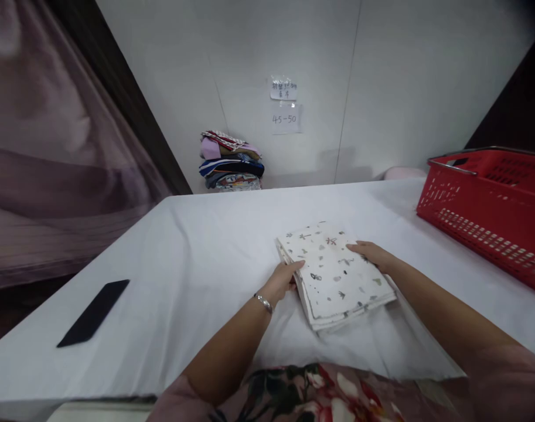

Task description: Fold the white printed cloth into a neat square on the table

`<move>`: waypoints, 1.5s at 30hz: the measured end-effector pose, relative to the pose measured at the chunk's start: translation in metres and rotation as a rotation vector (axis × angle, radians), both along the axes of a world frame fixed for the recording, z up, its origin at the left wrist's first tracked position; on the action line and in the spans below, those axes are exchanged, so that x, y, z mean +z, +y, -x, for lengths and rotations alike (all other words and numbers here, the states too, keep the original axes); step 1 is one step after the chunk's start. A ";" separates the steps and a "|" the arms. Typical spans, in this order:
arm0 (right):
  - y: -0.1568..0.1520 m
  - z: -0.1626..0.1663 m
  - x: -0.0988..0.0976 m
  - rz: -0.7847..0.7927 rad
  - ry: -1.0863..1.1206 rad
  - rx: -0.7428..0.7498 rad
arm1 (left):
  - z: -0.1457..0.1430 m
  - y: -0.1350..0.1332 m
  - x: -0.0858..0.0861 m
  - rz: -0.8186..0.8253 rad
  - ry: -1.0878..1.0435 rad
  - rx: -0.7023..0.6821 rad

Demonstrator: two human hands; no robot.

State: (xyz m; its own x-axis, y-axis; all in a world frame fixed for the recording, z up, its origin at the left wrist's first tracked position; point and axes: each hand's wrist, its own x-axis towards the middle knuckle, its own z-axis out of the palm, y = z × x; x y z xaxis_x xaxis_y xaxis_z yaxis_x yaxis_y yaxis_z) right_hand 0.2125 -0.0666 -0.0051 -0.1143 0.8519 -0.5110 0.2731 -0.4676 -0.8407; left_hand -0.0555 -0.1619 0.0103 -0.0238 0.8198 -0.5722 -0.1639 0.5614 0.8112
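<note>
A folded white cloth with small printed figures (pixel 333 275) lies on the white-covered table (pixel 197 252), a little right of the middle. My left hand (pixel 285 278), a bracelet on its wrist, grips the cloth's left edge with thumb on top and fingers tucked under. Flat on the cloth's right side rests my right hand (pixel 372 253), its fingers stretched out along the top edge.
A stack of folded colourful clothes (pixel 231 161) stands at the table's far edge against the wall. A red plastic basket (pixel 491 205) sits at the right. A dark phone (pixel 94 312) lies near the front left edge. Paper notes (pixel 285 105) hang on the wall.
</note>
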 end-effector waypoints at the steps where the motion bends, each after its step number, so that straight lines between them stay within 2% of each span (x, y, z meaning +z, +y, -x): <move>1: -0.001 -0.001 -0.001 -0.010 0.010 0.007 | 0.000 0.000 0.000 0.015 0.009 -0.001; 9: -0.013 0.001 0.003 -0.041 0.115 0.057 | -0.002 -0.006 0.002 -0.021 -0.042 0.017; 15: -0.018 0.008 0.025 -0.246 0.051 0.151 | -0.001 -0.008 -0.002 -0.116 -0.076 0.099; 17: -0.017 0.010 0.037 -0.356 -0.070 0.200 | -0.001 -0.007 0.002 -0.151 -0.058 0.111; 20: -0.017 0.019 0.052 -0.536 -0.394 0.240 | -0.005 -0.004 0.011 -0.258 0.009 0.095; 24: -0.035 0.050 0.065 -0.707 -0.801 0.340 | -0.019 0.002 0.025 -0.569 0.188 0.067; 26: -0.050 0.068 0.069 -0.783 -0.880 0.425 | -0.027 0.004 0.030 -0.684 0.264 0.053; 28: -0.065 0.080 0.072 -0.824 -0.903 0.469 | -0.033 0.003 0.032 -0.727 0.307 0.058; 31: -0.076 0.084 0.074 -0.827 -0.903 0.477 | -0.036 0.001 0.029 -0.715 0.292 0.050; 34: -0.073 0.078 0.080 -0.821 -0.918 0.467 | -0.032 -0.002 0.025 -0.647 0.211 0.034; 39: -0.070 0.078 0.099 -0.806 -0.979 0.413 | -0.022 0.000 0.025 -0.567 0.131 0.011; 43: -0.080 0.095 0.104 -0.858 -0.925 0.510 | -0.019 0.005 0.029 -0.558 0.167 0.047; 45: -0.085 0.102 0.102 -0.851 -0.894 0.552 | -0.020 0.003 0.031 -0.521 0.120 0.059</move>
State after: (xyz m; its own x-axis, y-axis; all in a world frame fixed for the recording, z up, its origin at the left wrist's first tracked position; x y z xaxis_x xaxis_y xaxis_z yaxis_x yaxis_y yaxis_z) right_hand 0.1108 -0.1521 0.0970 -0.4506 0.8901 0.0689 0.8562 0.4527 -0.2490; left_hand -0.0355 -0.1588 0.0410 -0.1188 0.9897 -0.0803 -0.0720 0.0721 0.9948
